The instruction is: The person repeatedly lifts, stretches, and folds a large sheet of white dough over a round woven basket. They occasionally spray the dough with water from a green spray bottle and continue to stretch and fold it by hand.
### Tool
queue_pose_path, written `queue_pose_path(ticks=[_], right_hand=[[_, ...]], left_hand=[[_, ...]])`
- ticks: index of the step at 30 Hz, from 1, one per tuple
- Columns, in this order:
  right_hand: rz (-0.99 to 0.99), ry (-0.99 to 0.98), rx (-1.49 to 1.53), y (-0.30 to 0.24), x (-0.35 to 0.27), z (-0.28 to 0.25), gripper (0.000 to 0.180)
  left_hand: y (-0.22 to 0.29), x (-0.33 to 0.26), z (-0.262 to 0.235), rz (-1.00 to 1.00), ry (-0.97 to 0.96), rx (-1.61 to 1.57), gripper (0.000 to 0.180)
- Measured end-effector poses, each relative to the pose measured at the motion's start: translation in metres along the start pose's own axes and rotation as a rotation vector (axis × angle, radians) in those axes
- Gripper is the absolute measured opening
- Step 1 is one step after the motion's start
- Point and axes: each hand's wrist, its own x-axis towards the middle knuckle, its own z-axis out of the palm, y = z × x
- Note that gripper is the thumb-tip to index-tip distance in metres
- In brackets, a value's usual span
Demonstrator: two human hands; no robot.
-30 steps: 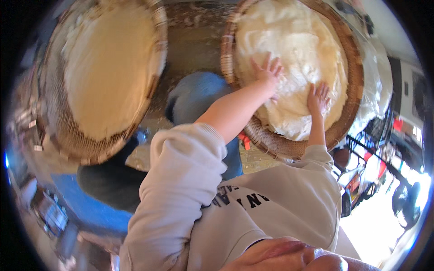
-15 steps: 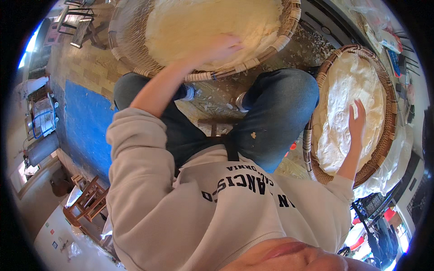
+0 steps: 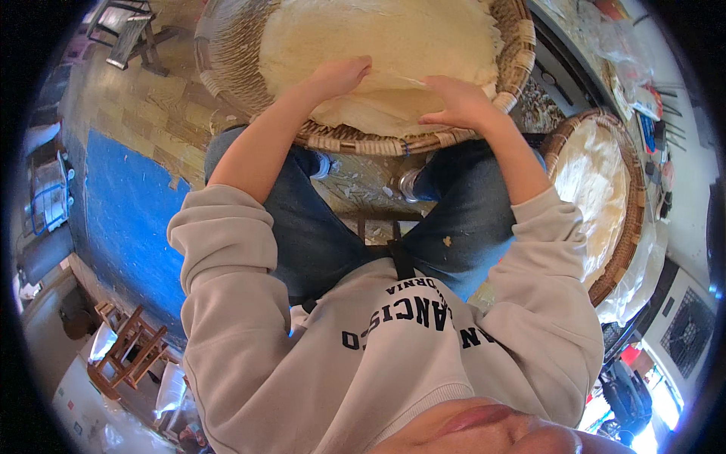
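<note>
A wide woven basket [image 3: 423,142] stands in front of my knees, holding a stack of thin pale round sheets [image 3: 393,38]. My left hand [image 3: 336,76] lies on the near part of the stack, fingertips curled on the edge of the top sheet. My right hand [image 3: 454,102] rests flat on the same sheet just beside it, fingers pointing toward the left hand. A second woven basket [image 3: 631,234] with more pale sheets [image 3: 594,181] sits to my right, with no hand on it.
I sit with jeans-clad knees [image 3: 461,219] apart over a flake-strewn floor [image 3: 363,189]. A blue mat [image 3: 128,219] lies to the left, small wooden stools [image 3: 125,348] at lower left. Shelves with bags and clutter [image 3: 643,98] line the right.
Both hands were on the right-hand basket; the left hand moved to the front basket first, then the right followed. My view swung left from the right-hand basket to the front one.
</note>
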Motion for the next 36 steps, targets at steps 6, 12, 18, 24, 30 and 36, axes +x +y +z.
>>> queue_pose_path(ticks=[6, 12, 18, 24, 30, 36], right_hand=[[0.368, -0.012, 0.167, 0.013, 0.059, 0.014, 0.045], [0.402, 0.074, 0.359, 0.032, 0.082, 0.016, 0.043], [0.352, 0.208, 0.299, 0.024, 0.085, 0.015, 0.04], [0.461, 0.421, 0.452, 0.022, 0.079, -0.002, 0.045], [0.369, 0.382, 0.401, 0.02, 0.08, -0.002, 0.042], [0.251, 0.191, 0.241, 0.003, 0.076, -0.006, 0.041]], left_hand=[[0.008, 0.005, 0.002, 0.03, 0.305, 0.254, 0.027], [0.026, 0.003, 0.021, 0.298, 0.33, 0.395, 0.025], [0.023, 0.012, 0.027, 0.223, 0.209, 0.493, 0.015], [0.035, 0.012, 0.059, 0.206, -0.106, 0.208, 0.015], [0.002, 0.018, 0.052, -0.132, -0.06, 0.121, 0.024], [0.001, 0.023, 0.059, -0.191, -0.689, 0.303, 0.045]])
